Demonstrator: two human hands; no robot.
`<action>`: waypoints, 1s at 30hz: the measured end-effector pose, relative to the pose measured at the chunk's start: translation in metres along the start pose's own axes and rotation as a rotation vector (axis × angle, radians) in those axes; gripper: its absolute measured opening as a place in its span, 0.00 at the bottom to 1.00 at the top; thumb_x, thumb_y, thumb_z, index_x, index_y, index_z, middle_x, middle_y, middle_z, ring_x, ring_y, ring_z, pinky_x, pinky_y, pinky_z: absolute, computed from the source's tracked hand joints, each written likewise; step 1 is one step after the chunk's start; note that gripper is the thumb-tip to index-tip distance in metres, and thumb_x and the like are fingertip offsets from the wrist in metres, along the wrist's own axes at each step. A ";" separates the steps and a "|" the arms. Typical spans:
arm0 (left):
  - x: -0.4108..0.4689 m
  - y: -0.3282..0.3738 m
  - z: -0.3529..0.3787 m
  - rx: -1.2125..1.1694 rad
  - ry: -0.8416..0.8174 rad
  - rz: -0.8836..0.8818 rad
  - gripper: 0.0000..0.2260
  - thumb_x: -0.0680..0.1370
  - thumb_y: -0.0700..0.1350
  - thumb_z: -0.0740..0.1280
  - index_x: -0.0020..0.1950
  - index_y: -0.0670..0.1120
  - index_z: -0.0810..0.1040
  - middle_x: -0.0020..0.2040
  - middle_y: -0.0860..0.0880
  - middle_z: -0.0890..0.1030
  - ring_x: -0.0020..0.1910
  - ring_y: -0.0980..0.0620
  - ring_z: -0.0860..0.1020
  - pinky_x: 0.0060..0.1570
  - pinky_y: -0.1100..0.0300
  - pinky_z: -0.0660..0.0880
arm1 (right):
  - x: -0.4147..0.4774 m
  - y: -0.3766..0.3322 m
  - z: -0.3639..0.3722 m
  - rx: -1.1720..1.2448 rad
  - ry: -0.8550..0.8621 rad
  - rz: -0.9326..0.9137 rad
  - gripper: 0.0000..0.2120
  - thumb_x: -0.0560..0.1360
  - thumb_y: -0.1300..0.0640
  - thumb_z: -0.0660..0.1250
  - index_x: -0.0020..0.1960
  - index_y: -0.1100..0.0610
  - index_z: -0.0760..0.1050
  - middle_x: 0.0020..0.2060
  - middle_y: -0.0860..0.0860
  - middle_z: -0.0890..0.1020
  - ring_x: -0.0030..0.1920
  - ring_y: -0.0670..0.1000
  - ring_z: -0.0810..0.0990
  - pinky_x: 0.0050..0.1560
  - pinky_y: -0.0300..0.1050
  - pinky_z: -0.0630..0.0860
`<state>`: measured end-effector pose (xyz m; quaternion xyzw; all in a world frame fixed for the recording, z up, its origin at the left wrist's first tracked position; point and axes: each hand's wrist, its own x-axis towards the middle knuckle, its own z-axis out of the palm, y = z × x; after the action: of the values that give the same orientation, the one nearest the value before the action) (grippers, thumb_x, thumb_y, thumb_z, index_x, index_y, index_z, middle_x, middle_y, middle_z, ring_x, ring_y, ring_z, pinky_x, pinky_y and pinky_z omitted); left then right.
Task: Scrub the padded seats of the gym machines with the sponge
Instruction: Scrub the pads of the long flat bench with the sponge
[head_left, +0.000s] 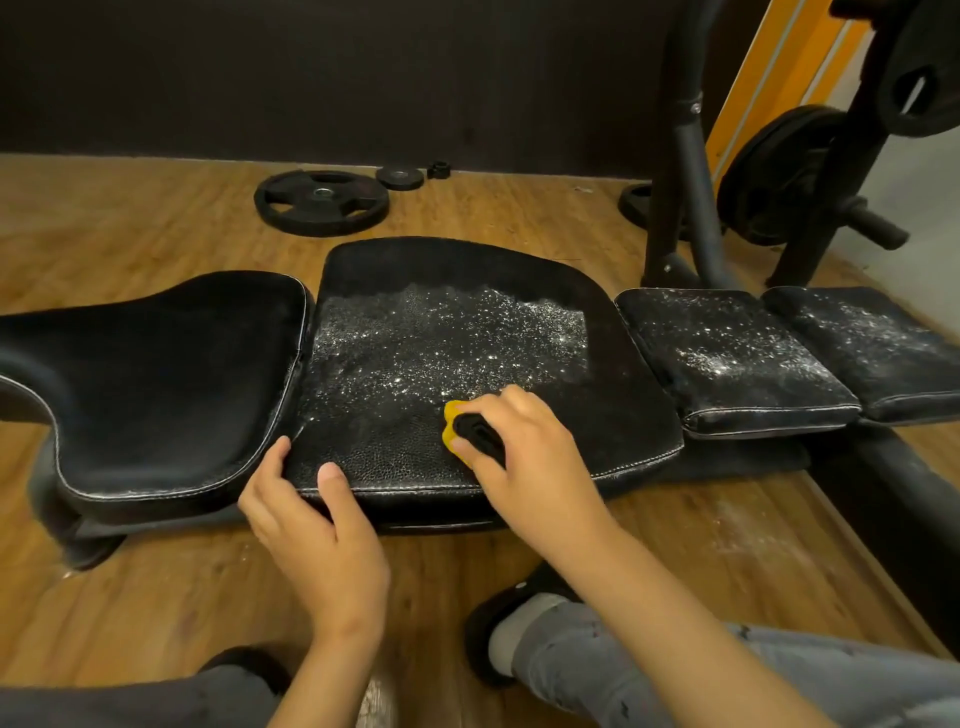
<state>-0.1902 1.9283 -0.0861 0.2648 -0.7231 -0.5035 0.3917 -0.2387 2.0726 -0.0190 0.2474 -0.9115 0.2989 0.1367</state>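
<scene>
Legs (597, 670) folded by the bench, the left hand (311, 519) grips the seat's (441, 338) near edge to steady it — the right hand (530, 452) curls its fingers (519, 402) round the sponge (453, 415), pressing it into foam (467, 322) just right of the left thumb.

Four black pads in a row: left pad (171, 374), middle pad (441, 332), right pad (727, 358), far-right pad (872, 343). One sponge (451, 415). Two hands: left hand (306, 519), right hand (535, 447). Upper frame, three floor plates: large plate (322, 202), small plate (399, 176), half-hidden plate (635, 202).
</scene>
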 end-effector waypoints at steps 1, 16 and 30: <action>0.000 0.000 0.000 0.001 -0.006 0.000 0.26 0.77 0.54 0.55 0.71 0.42 0.67 0.67 0.40 0.67 0.67 0.45 0.67 0.67 0.53 0.62 | 0.001 0.007 -0.005 0.029 -0.026 0.009 0.10 0.76 0.53 0.69 0.55 0.56 0.77 0.45 0.50 0.74 0.50 0.51 0.73 0.49 0.41 0.68; -0.001 -0.001 -0.003 0.024 -0.026 0.023 0.24 0.78 0.53 0.55 0.72 0.43 0.66 0.68 0.41 0.67 0.68 0.46 0.66 0.67 0.57 0.60 | 0.044 0.105 -0.033 -0.188 0.023 0.316 0.14 0.76 0.52 0.68 0.59 0.59 0.76 0.51 0.59 0.77 0.54 0.60 0.76 0.51 0.48 0.69; 0.001 -0.004 -0.006 0.031 -0.043 0.039 0.26 0.78 0.56 0.54 0.72 0.45 0.65 0.67 0.48 0.66 0.67 0.46 0.68 0.69 0.45 0.64 | 0.054 0.099 -0.032 -0.152 -0.087 0.142 0.14 0.77 0.51 0.67 0.59 0.56 0.75 0.48 0.53 0.75 0.53 0.55 0.75 0.47 0.44 0.66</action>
<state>-0.1858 1.9228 -0.0884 0.2459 -0.7439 -0.4903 0.3817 -0.3337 2.1411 -0.0199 0.1839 -0.9518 0.2270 0.0939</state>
